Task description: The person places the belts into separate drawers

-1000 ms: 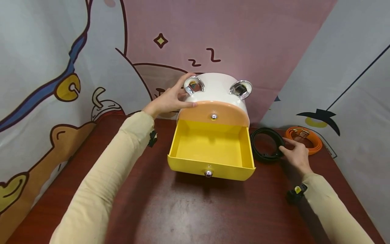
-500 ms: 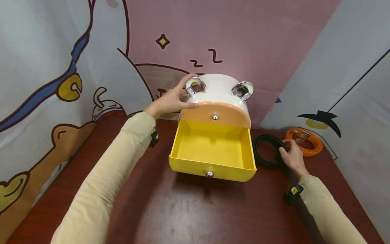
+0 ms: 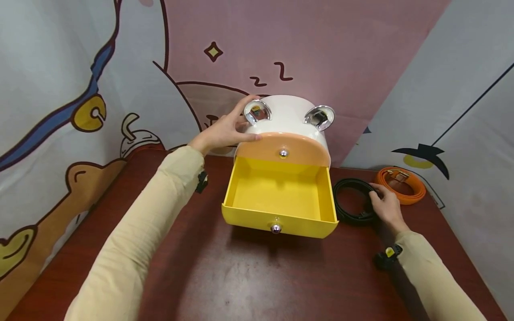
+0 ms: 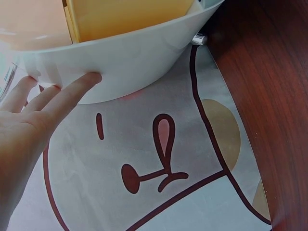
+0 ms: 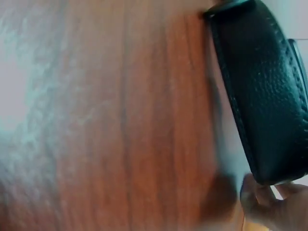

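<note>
A white drawer box point(image 3: 287, 111) with shiny silver ears and an orange front panel point(image 3: 261, 149) stands against the wall cloth. Its lower yellow drawer point(image 3: 246, 217) is pulled out, with nothing visible inside. My left hand point(image 3: 222, 133) rests on the box's left side, thumb on the front panel; in the left wrist view its straight fingertips press the white wall. My right hand point(image 3: 388, 207) pinches the right side of a coiled black belt point(image 3: 355, 219), right of the drawer. In the right wrist view, this stitched belt point(image 5: 262, 91) appears tilted, with fingertips at its lower edge.
A coiled orange belt point(image 3: 415, 189) with a metal buckle lies behind and right of my right hand. The dark red wooden table point(image 3: 257, 276) meets printed cartoon cloth point(image 3: 345, 53) at the back and sides. The drawer juts out toward me.
My right hand has closed in on the black belt and now grips it; the belt has shifted slightly toward me. The left hand and the drawer box stay in place.
</note>
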Demonstrator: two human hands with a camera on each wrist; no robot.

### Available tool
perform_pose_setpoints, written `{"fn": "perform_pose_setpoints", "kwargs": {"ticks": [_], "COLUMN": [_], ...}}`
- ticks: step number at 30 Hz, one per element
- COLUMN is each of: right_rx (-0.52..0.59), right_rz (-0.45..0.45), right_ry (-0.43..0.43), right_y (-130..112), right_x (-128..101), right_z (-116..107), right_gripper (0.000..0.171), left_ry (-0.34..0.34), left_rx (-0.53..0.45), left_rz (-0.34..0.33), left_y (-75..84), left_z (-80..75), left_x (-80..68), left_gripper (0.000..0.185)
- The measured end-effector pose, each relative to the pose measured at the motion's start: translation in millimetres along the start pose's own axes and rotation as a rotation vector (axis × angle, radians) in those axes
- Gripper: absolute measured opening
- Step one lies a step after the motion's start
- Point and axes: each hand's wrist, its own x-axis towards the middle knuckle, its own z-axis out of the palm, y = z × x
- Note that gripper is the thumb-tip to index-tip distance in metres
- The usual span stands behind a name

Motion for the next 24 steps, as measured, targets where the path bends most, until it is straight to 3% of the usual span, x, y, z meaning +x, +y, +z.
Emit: {"fn": "perform_pose_setpoints", "kwargs": {"ticks": [2, 6, 11, 24], "right_rx": [0.014, 0.086, 0.179, 0.175], "right_rz": [-0.020, -0.046, -0.052, -0.063], "right_ry": [-0.008, -0.006, 0.021, 0.159], "right_y": [-3, -5, -6, -24], "right_x": [-1, -1, -1, -2], "right_z": [-2, -7, -13, -24], "right_gripper": [0.043, 0.042, 0.045, 0.044], "left_ry": [0.003, 0.015, 0.019, 0.023], "left_rx": [0.000, -0.004, 0.002, 0.023], "left_rz": [0.005, 0.024, 0.037, 0.050], "left_y": [-3.2, -26.2, -27.7, -27.7], "left_z": [-0.1, 0.6, 0.6, 0.4], "left_x": [1.2, 14.3, 14.5, 13.6], "left_gripper": [0.099, 0.102, 0.101, 0.101]}}
